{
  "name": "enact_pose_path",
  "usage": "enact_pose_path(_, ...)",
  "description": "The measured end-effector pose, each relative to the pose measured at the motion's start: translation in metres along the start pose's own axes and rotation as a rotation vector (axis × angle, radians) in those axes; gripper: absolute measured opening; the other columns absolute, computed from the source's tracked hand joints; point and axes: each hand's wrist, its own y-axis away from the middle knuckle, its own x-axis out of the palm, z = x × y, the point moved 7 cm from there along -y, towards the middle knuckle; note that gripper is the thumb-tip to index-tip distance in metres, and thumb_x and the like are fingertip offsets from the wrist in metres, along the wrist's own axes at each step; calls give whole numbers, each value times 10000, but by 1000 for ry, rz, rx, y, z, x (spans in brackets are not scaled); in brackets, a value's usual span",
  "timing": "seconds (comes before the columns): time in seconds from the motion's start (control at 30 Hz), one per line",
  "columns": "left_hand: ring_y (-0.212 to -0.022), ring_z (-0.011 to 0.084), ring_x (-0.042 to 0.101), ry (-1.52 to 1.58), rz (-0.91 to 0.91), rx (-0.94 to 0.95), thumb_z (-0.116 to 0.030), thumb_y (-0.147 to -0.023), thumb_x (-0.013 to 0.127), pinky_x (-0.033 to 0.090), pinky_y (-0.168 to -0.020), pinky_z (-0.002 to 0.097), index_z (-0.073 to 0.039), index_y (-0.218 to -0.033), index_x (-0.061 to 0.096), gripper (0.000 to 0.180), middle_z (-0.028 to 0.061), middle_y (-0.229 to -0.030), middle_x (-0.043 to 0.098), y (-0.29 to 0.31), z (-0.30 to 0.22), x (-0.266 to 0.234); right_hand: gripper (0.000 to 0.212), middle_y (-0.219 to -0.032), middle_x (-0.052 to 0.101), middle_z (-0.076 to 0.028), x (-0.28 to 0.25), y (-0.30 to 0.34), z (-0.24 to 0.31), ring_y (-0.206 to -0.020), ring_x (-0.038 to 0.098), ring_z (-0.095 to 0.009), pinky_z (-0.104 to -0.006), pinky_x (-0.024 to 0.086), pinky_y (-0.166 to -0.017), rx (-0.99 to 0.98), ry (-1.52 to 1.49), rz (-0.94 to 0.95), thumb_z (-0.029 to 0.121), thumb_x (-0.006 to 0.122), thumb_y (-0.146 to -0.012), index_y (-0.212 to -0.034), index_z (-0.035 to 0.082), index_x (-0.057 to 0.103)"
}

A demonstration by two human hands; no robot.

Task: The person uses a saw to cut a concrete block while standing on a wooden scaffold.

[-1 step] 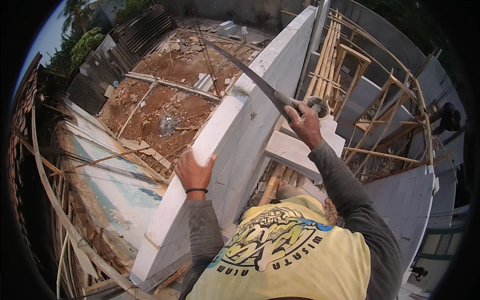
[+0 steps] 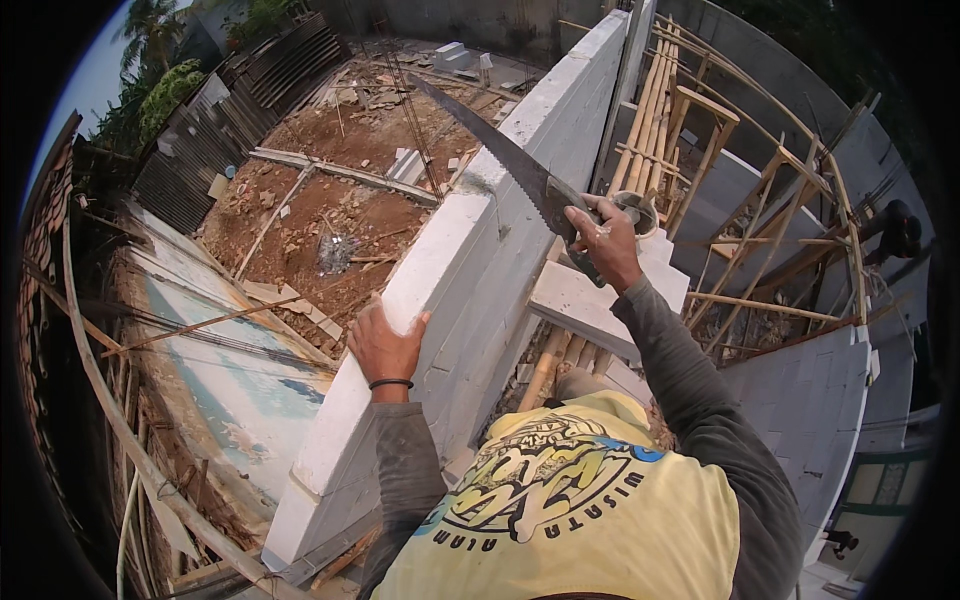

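The handsaw [image 2: 530,172] is held forward of the body, its blade pointing away and to the left, its tip overlapping the far side of the wall in view. Compared with the preceding picture, the saw has rolled: the blade now presents its broad flat, with the toothed edge toward the lower left, and the handle shows below the fist. The right hand [image 2: 610,245] is curled firmly around that handle. Any contact between blade and wall cannot be confirmed; the saw appears raised, so the change is judged to be a reorientation rather than a cutting stroke. The left hand [image 2: 385,350], unmoved, lies spread on top of the white block wall [image 2: 465,320], holding no tool and probably bracing. Right of the wall are a loose white block [image 2: 580,303], a bucket [image 2: 648,222] and bamboo scaffolding [image 2: 648,130].
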Motion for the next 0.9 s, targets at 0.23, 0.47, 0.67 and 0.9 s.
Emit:
enact_pose_path(0.23, -1233, 354, 496, 6, 79, 3, -534, -768, 780, 357, -1045, 513, -17, -1389, 496, 856, 180, -1279, 572, -9, -7, 14, 297, -713, 477, 8, -49, -61, -82, -614, 520, -91, -290, 560, -574, 326, -740, -112, 299, 618, -993, -992, 3, 609)
enact_pose_path(0.47, -1109, 408, 587, 135, -18, -79, -394, -957, 613, 445, -953, 487, 1, -1231, 612, 481, 230, -1177, 642, -13, 14, 12, 252, -669, 459, 25, -15, -46, -139, -551, 481, -70, -280, 512, -482, 608, -1039, 120, 262, 719, -935, -889, 59, 578)
enact_pose_path(0.67, -958, 393, 643, 164, -13, -253, -343, -1015, 522, 494, -845, 463, -9, -1031, 682, 370, 195, -1015, 691, -27, 22, 28, 306, -777, 493, 7, -30, -42, -164, -596, 489, -68, -263, 522, -486, 712, -827, 237, 316, 683, -956, -940, 16, 627)
enact_pose_path(0.9, -898, 383, 643, -111, -65, -330, -373, -1003, 528, 486, -789, 478, -38, -975, 709, 382, 175, -960, 696, -28, 18, 30, 428, -809, 553, -19, -75, -196, -181, -589, 490, -79, -262, 516, -474, 432, -829, -65, 285, 680, -956, -1196, -64, 618)
